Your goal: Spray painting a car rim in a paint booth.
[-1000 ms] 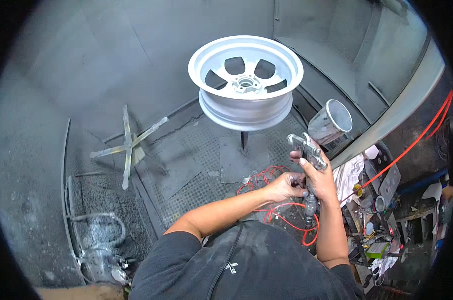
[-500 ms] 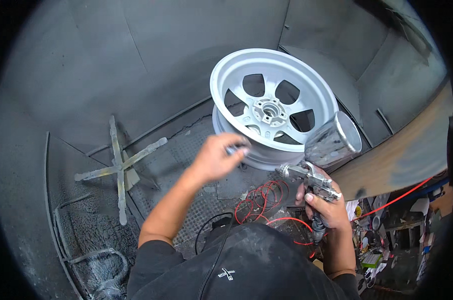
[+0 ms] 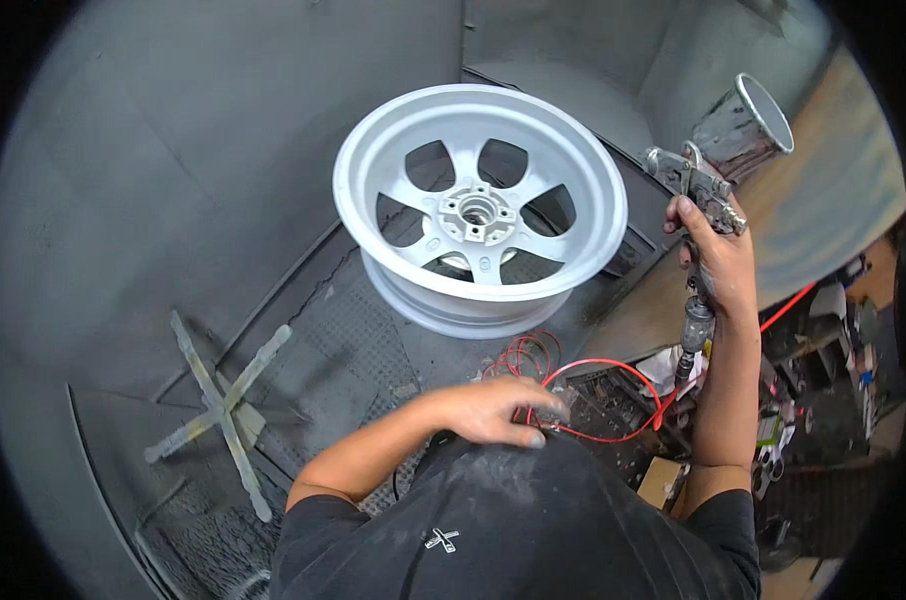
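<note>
My right hand is wrapped round the handle of a metal spray gun, raised at the right. A paint-smeared cup sits tilted on top of the gun, its wide rim turned to the right. Below the grip, a dark cylindrical fitting joins it to a red hose. In front of my chest is my left hand, thumb apart from the fingers, its fingertips greyish; I see nothing held in it. A pale grey-white wheel rim with several spokes lies face up ahead, touched by neither hand.
A paint-crusted cross-shaped stand is at the left. Grey booth walls surround the wheel. At the right, past a curved, paint-stained panel, a cluttered area holds a small cardboard box and other items. Loose hose coils lie on the floor.
My left hand has drawn back from beside the wheel to my chest. The spray gun in my right hand has risen and moved right. The view has shifted, placing the wheel further left.
</note>
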A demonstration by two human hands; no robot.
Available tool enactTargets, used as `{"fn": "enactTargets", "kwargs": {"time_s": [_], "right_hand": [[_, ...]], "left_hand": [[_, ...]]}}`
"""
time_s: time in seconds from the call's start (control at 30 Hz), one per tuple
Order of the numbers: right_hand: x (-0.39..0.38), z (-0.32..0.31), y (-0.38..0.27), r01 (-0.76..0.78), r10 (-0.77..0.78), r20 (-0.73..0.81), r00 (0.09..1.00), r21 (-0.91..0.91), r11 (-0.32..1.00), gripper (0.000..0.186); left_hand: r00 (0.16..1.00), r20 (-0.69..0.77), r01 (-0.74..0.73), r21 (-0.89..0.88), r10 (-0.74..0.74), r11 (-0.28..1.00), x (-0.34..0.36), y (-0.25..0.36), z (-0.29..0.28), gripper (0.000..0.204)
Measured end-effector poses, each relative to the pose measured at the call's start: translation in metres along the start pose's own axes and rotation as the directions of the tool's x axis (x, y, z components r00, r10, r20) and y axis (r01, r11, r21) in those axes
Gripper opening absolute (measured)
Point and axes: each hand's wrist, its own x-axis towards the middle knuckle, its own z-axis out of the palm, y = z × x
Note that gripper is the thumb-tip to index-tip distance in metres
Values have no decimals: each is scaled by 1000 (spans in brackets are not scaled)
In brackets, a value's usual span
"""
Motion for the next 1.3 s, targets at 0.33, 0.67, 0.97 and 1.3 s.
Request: {"fn": "enactTargets", "kwargs": {"time_s": [0.33,0.67,0.97,1.3], "right_hand": [[-109,-42,82,-296,284,99,954,149,943,60],[-171,-79,78,-601,425,469,774,335,726,57],[-142,-123,104,-311,288,156,945,151,938,48],[-170,-106,90,-566,339,538,772,338,752,50]], "left_hand": [[926,296,358,-491,-234,794,5,-66,53,57],[859,-341,422,48,-382,905,21,60,10,27],[659,-750,703,643,63,304,38,63,17,50],[592,-802,774,592,75,226,27,20,18,62]]}}
